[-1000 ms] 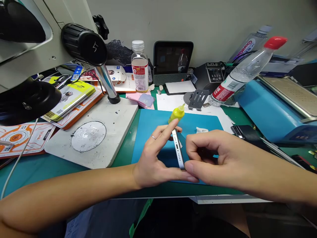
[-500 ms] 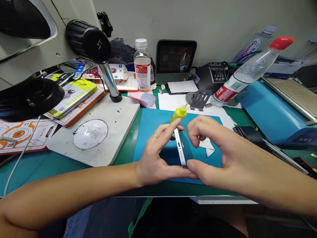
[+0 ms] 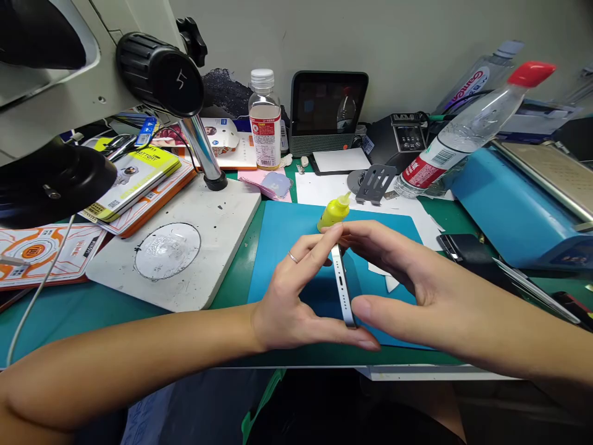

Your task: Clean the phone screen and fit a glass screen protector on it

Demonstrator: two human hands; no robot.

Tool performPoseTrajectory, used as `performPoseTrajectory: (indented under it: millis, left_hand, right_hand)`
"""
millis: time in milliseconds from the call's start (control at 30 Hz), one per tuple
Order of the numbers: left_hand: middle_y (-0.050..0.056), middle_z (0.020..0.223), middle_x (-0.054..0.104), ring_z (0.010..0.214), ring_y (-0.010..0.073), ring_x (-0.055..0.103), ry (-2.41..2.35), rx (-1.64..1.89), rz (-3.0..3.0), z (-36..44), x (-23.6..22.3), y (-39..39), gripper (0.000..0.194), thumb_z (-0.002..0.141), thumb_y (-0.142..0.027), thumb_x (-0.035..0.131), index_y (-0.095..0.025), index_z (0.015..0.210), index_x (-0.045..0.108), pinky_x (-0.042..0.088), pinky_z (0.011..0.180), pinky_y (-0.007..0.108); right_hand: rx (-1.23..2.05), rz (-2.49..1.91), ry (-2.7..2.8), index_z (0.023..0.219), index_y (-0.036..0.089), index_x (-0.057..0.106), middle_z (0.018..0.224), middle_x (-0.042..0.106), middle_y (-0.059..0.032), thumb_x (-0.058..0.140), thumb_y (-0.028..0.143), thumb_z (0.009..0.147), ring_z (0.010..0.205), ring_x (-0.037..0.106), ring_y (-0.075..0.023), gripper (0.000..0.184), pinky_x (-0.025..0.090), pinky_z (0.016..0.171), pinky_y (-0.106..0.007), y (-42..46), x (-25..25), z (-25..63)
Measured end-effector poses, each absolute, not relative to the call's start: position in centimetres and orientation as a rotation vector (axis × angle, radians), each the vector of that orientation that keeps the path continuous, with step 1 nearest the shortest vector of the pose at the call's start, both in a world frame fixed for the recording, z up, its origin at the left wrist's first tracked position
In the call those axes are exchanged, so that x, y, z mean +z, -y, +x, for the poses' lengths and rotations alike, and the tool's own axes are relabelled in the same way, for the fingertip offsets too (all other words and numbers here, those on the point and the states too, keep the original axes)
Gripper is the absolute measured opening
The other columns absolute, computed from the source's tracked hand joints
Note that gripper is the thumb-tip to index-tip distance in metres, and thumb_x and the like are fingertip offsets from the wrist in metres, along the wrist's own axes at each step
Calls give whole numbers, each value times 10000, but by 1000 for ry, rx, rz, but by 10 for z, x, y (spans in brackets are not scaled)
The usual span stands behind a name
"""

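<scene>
A smartphone (image 3: 341, 285) is held on edge above the blue mat, its pale end with the charging port and small holes facing me. My left hand (image 3: 294, 290), with a ring on one finger, grips it between the fingers at the upper edge and the thumb under the lower edge. My right hand (image 3: 412, 278) curves around the phone's right side, fingers at the upper edge and thumb against it near the bottom. The phone's broad faces are mostly hidden. Just beyond the hands a yellow dropper bottle (image 3: 334, 213) stands on the blue mat (image 3: 282, 238).
A microscope (image 3: 157, 74) rises at left over its white base (image 3: 217, 228). A tablet-like display (image 3: 328, 105) and a drink bottle (image 3: 265, 123) stand behind. To the right are a red-capped bottle (image 3: 458, 148), a blue machine (image 3: 491, 204) and a white wipe (image 3: 391, 283).
My right hand's curled fingers have stretched and closed in to the phone's upper edge. The phone has shifted slightly right and down, and my left thumb has lowered with it.
</scene>
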State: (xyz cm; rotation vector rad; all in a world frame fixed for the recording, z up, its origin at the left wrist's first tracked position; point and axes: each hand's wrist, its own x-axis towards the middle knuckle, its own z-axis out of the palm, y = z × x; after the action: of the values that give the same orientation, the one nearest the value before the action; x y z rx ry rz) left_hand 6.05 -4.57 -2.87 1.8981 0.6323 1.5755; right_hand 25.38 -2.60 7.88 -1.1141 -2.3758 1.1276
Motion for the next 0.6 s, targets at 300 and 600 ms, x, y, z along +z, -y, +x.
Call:
performPoseTrajectory:
  millis: [300, 600]
  left_hand:
    - [120, 1355, 606, 1221, 305, 613, -652, 1579, 1894, 61, -30, 45, 1121, 691, -591, 893, -305, 1618, 332, 547, 1052, 467]
    - [109, 1372, 597, 1231, 287, 614, -645, 1584, 1876, 63, -29, 47, 978, 797, -583, 822, -294, 1609, 358, 530, 1092, 466]
  right_hand:
    - [1117, -1018, 2395, 1565, 412, 397, 1374, 674, -40, 728, 254, 873, 1205, 689, -325, 783, 654, 857, -390, 27, 75, 254]
    - [1175, -1041, 2378, 1547, 413, 408, 1442, 628, -11, 706, 265, 892, 1314, 612, -299, 735, 629, 911, -351, 28, 74, 257]
